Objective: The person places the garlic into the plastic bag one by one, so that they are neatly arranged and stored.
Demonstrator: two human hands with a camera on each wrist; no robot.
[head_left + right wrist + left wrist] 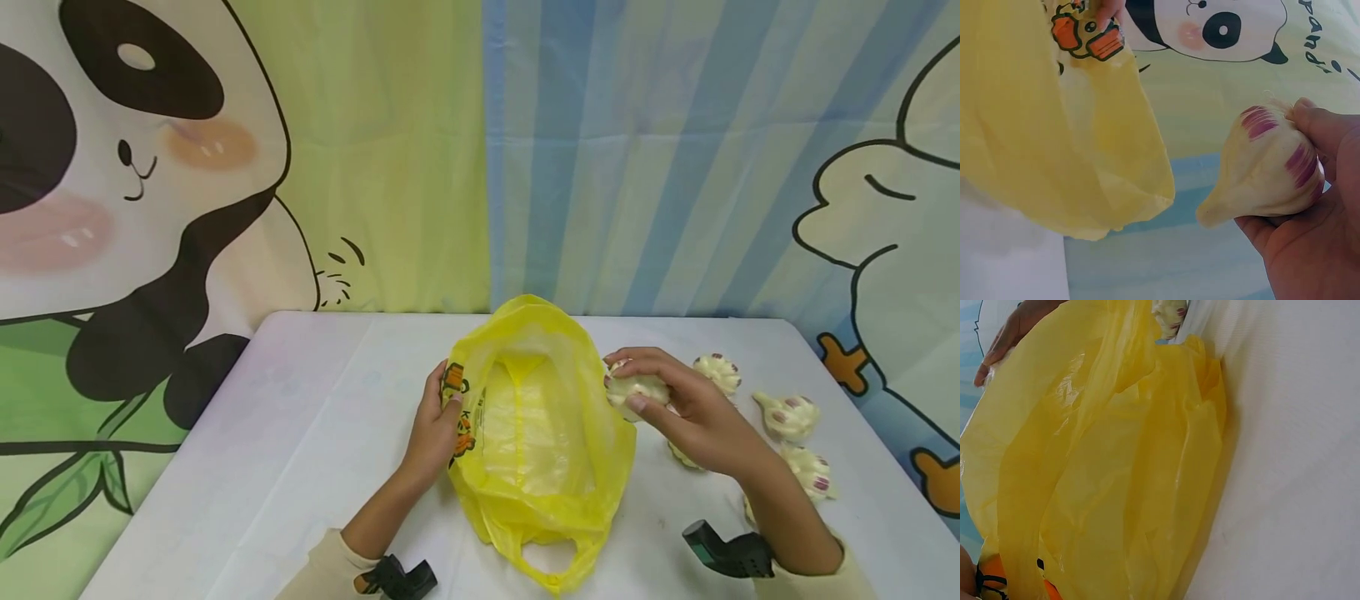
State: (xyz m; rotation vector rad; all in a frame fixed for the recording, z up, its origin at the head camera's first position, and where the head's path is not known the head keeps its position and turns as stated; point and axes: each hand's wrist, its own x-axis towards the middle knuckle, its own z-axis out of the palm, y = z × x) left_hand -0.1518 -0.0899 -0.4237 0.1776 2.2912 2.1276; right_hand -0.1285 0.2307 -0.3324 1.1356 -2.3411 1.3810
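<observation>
Grasping a garlic bulb (pixel 1271 167) in the right hand (pixel 697 417), just outside the mouth of a yellow plastic carrier bag (pixel 528 429), gripped at its printed edge by the left hand (pixel 435 429).
Best to hold the mouth wide, steer the bulb's narrow neck clear of the thin rim and lower rather than drop; best, too, not to nudge the loose garlic bulbs (pixel 789 416) lying rightward on the white table (pixel 300 408).

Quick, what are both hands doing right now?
Left hand: closed, holding the side of the yellow plastic bag.
Right hand: closed, holding a garlic bulb outside the bag.
</observation>
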